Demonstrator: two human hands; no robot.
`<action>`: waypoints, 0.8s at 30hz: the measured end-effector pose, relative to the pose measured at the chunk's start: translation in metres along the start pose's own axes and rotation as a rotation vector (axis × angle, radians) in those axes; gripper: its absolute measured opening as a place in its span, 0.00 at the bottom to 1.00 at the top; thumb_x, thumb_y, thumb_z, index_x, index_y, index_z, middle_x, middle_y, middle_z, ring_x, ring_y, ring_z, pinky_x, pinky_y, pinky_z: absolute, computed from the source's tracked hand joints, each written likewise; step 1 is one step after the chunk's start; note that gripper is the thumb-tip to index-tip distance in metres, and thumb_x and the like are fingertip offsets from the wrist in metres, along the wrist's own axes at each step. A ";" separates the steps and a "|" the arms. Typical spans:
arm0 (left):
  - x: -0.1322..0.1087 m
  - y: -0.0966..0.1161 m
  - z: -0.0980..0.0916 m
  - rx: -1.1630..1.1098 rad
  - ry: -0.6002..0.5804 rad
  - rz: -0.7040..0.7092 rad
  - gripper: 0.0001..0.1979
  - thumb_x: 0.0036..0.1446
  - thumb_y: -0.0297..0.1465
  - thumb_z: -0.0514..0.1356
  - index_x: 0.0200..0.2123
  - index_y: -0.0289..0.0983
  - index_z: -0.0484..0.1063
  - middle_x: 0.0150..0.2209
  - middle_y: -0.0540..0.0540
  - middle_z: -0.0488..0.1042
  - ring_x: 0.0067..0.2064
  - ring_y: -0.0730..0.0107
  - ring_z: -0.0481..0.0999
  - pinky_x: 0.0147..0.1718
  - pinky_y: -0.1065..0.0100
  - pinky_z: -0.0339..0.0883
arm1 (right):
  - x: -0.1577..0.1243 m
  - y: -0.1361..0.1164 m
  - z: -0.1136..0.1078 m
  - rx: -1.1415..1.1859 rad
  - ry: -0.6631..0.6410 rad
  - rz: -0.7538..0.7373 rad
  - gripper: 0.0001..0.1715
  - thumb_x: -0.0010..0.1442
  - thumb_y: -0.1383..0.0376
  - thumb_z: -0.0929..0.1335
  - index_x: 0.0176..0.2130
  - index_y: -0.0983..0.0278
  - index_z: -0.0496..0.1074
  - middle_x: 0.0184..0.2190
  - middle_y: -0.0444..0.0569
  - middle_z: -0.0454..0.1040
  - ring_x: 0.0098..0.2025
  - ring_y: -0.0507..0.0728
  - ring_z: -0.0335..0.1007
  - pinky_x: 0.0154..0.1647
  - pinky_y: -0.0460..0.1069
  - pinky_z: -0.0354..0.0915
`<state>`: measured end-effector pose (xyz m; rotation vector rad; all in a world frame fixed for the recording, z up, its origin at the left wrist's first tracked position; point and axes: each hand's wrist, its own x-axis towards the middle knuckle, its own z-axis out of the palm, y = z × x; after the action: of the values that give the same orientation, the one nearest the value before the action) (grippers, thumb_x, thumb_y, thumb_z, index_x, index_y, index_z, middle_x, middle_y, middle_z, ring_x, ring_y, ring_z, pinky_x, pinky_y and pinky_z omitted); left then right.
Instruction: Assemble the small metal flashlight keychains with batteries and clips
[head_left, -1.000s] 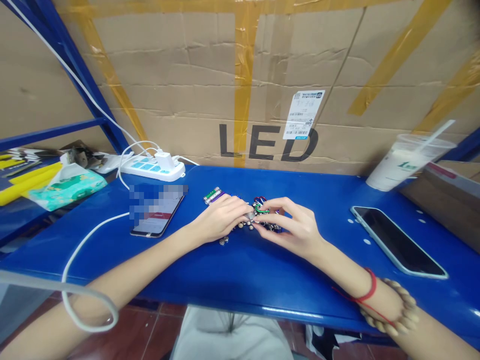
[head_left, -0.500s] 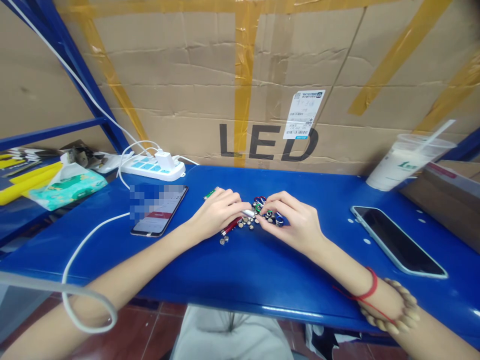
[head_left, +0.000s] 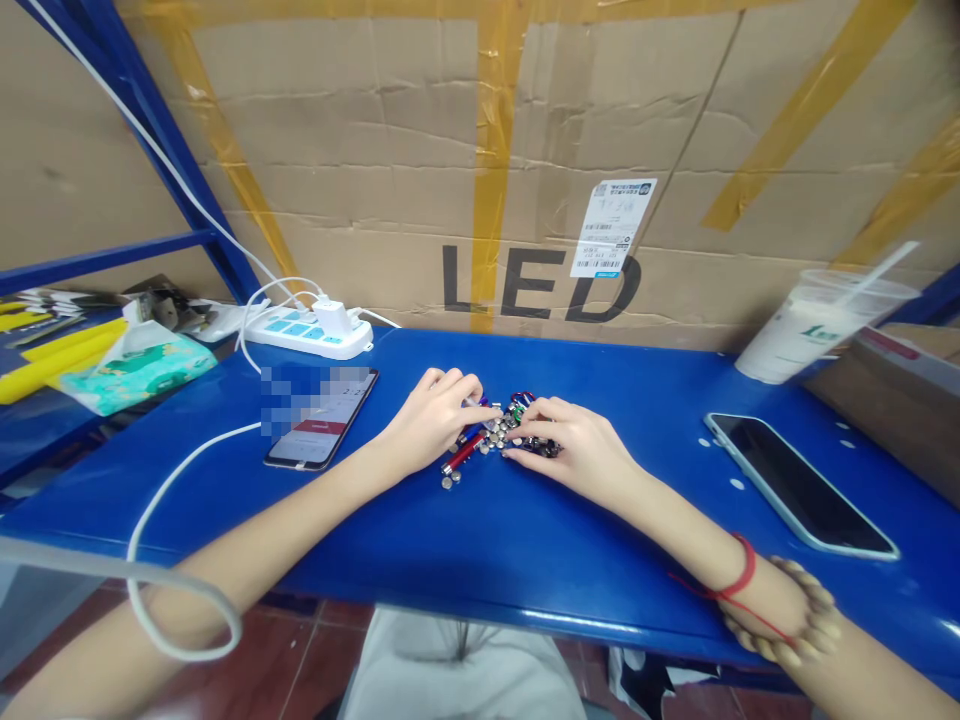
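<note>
My left hand is curled closed at the left of a small pile, with a small silver tube mostly hidden in its fingers. My right hand reaches into the pile from the right; its thumb and fingertips are apart, at the button cells. A slim red metal tube lies just below my left fingers, with a blue tube partly covered beside it. Two more loose button cells lie nearer me. Coloured clips or rings show behind my right fingertips.
A phone with a lit screen lies left, near a white power strip and its cable. On the right are a dark-screened phone, a drink cup with straw and a cardboard box. A large carton stands behind the table.
My left hand has shifted slightly up, and the tube's silver end is higher and less exposed. My right fingers have lowered towards the button cells. More of the red tube shows.
</note>
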<state>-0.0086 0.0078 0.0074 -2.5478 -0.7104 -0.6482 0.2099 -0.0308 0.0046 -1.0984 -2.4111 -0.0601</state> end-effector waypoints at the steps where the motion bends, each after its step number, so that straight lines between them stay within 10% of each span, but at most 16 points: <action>1: 0.000 0.000 0.001 -0.021 0.008 -0.029 0.16 0.60 0.22 0.52 0.43 0.43 0.74 0.36 0.45 0.69 0.36 0.66 0.63 0.35 0.65 0.51 | 0.000 0.000 0.000 0.003 -0.013 -0.016 0.11 0.56 0.57 0.68 0.34 0.60 0.77 0.34 0.46 0.74 0.36 0.54 0.70 0.37 0.48 0.65; 8: 0.000 0.002 0.002 -0.146 -0.033 -0.135 0.13 0.62 0.36 0.53 0.42 0.39 0.74 0.36 0.45 0.71 0.38 0.66 0.66 0.38 0.65 0.53 | -0.001 0.001 0.002 0.030 -0.073 -0.059 0.08 0.57 0.60 0.68 0.36 0.58 0.77 0.35 0.46 0.74 0.38 0.54 0.70 0.43 0.50 0.64; 24: 0.005 0.016 -0.012 -0.223 -0.039 -0.070 0.12 0.61 0.32 0.49 0.36 0.34 0.71 0.36 0.44 0.72 0.37 0.65 0.67 0.42 0.62 0.54 | 0.001 -0.004 0.001 0.010 -0.104 0.000 0.09 0.57 0.60 0.67 0.30 0.60 0.77 0.33 0.46 0.75 0.38 0.55 0.69 0.41 0.51 0.62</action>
<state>0.0006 -0.0090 0.0153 -2.7552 -0.7823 -0.7403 0.2061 -0.0329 0.0049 -1.1224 -2.5007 0.0093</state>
